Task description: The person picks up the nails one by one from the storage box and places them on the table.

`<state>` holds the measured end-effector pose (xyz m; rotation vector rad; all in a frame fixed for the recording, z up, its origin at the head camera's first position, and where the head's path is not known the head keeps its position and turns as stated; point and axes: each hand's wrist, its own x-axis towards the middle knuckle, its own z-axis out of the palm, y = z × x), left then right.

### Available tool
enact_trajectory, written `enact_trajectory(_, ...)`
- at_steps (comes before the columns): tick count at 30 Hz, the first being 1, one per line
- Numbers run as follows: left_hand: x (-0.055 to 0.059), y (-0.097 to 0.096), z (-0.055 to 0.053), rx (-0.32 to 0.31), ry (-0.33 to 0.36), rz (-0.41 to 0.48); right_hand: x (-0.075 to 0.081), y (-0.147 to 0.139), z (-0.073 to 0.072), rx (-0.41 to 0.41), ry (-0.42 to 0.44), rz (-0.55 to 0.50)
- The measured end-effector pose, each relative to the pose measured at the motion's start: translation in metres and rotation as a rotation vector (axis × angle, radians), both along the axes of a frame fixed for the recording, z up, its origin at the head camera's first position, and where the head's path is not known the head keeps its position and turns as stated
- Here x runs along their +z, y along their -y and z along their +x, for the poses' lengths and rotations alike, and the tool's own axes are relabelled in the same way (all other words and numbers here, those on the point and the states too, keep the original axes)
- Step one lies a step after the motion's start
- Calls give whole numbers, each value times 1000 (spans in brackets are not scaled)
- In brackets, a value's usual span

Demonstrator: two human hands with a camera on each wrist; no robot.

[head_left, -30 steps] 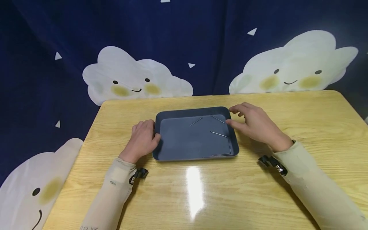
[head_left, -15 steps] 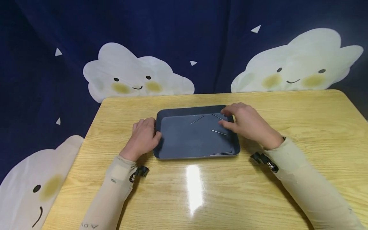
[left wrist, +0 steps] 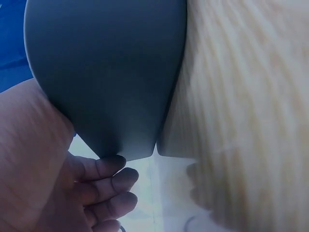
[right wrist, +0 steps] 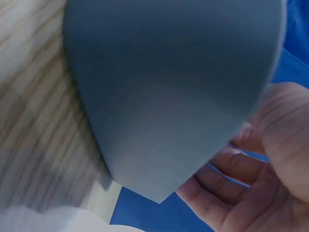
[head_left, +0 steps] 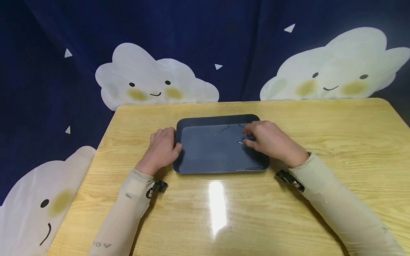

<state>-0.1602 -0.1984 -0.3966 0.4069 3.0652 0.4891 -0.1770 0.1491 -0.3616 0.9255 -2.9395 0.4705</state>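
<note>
A dark grey rectangular tray (head_left: 211, 169) lies on the table with several thin metal nails in it. My left hand (head_left: 160, 149) grips its left end, thumb over the rim and fingers outside; the left wrist view shows those fingertips along the tray's outer wall (left wrist: 106, 72). My right hand (head_left: 272, 140) reaches over the right rim into the tray, thumb and fingers bent and apart. One nail (head_left: 240, 142) shows just beside the thumb, partly covered; another nail (head_left: 241, 125) sticks out by the fingers. A slanted nail (head_left: 222, 130) lies further left, and several nails (head_left: 251, 168) lie along the near wall.
The light wooden table (head_left: 198, 213) extends around the tray. Behind its far edge hangs a dark blue curtain (head_left: 179, 28) printed with white clouds. Small black camera mounts sit at both wrists.
My right hand has moved left and down from beside the right rim to over the tray's inside, now covering part of two nails. My left hand keeps its hold on the tray.
</note>
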Motion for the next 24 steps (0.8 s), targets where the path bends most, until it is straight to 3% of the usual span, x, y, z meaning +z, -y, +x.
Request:
enact_trajectory(16, 2, 0, 1, 10, 9, 1, -16, 0, 2, 113, -105, 72)
enact_trajectory(24, 2, -1, 1, 8, 15, 10, -19, 1, 5, 109, -142, 135)
